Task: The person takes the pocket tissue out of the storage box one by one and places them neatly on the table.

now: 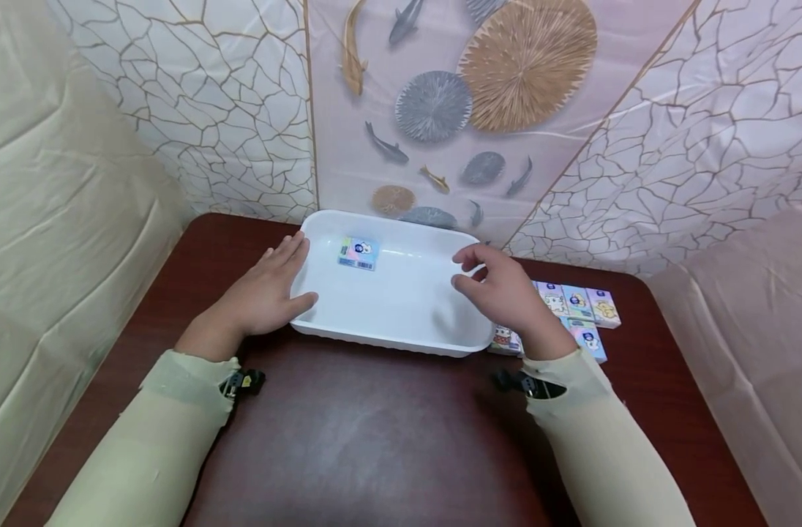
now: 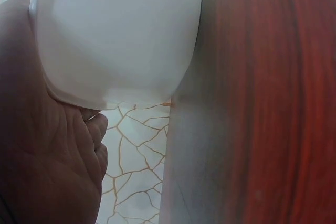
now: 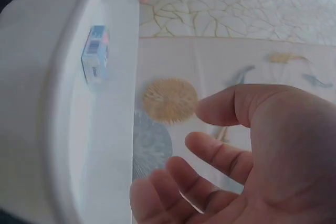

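A white plastic tray (image 1: 401, 344) lies on a dark red-brown table (image 1: 375, 439). One small tissue pack (image 1: 358, 253) with a cartoon print sits in the tray's far left part, also visible in the right wrist view as the pack (image 3: 95, 55). My left hand (image 1: 279, 282) rests against the tray's left rim with fingers straight and the thumb at the near corner. The left wrist view shows the palm (image 2: 47, 161) against the tray wall (image 2: 121, 35). My right hand (image 1: 486, 282) hovers over the tray's right end, fingers loosely curled and empty, seen as the hand (image 3: 252, 150).
Several more tissue packs (image 1: 575, 304) lie in rows on the table right of the tray, partly hidden by my right wrist. A patterned backdrop (image 1: 440, 110) stands just behind the tray. Draped cloth closes in both sides.
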The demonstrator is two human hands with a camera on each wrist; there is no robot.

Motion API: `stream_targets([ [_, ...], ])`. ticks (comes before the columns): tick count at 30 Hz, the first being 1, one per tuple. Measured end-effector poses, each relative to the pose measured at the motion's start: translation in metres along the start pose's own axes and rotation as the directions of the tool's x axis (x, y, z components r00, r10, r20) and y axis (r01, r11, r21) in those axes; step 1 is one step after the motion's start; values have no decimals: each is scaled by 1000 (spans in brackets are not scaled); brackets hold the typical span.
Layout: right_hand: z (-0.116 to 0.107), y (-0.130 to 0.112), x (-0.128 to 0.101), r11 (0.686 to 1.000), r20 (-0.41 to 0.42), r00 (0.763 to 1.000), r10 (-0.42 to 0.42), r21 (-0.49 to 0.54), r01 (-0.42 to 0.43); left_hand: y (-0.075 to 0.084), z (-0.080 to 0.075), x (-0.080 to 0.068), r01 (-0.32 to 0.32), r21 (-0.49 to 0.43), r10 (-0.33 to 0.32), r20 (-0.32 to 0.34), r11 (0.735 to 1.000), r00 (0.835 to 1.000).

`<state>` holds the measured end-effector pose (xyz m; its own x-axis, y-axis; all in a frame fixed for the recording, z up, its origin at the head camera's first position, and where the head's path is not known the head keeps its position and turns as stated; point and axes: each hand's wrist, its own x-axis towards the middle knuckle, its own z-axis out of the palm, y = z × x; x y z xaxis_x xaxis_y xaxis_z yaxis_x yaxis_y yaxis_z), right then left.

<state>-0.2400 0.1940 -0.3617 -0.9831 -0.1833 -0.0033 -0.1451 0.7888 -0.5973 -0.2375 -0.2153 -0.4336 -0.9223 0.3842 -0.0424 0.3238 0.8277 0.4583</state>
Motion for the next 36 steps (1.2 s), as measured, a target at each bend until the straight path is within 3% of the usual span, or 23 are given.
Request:
stream_targets([
  [6, 6, -16, 26, 997, 91, 993, -72, 31, 70, 1, -1, 0, 3, 2, -3, 3, 1000, 1000],
  [16, 16, -40, 67, 992, 204, 973, -105, 89, 88, -1, 1, 2, 2, 4, -2, 1, 1000, 1000],
  [22, 31, -46, 89, 994, 220, 971, -94, 69, 81, -2, 1, 1, -2, 5, 2, -8, 1000, 1000],
  [30, 57, -52, 115, 987, 202, 967, -157, 13, 158, -4, 3, 0, 3, 5, -3, -11, 1000, 1000],
  [36, 74, -48, 126, 985, 198, 967, -159, -38, 169, -4, 3, 1, -6, 9, 6, -10, 1000, 1000],
])
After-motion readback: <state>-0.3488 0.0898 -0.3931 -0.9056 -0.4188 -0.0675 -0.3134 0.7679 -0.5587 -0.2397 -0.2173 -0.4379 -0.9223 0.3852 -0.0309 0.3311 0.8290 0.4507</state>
